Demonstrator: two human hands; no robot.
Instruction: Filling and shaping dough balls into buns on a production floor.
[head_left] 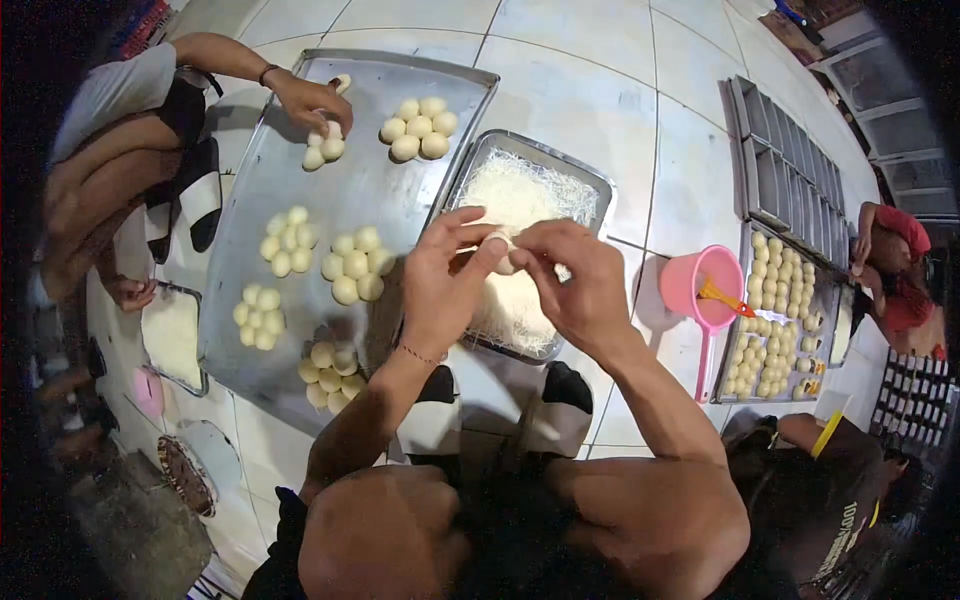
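Observation:
Between my fingers is a small pale dough ball (pixel 504 262), pinched by both hands. My left hand (pixel 447 275) closes on it from the left with thumb and fingertips. From the other side, my right hand (pixel 580 283) holds it with thumb and bent fingers. Directly below lies a metal tray (pixel 606 205) with pale shredded cheese (pixel 520 185), partly hidden by my hands. To the left is a large metal sheet tray (pixel 225 325), with clusters of round dough balls (pixel 357 265) spaced over it.
A co-worker's hand (pixel 312 103) touches dough balls at the sheet tray's far left. Right of me stands a pink dipper (pixel 675 290) holding an orange-handled tool (pixel 725 297). Beyond are a tray of rows of dough balls (pixel 770 275), empty metal moulds (pixel 785 150) and other people.

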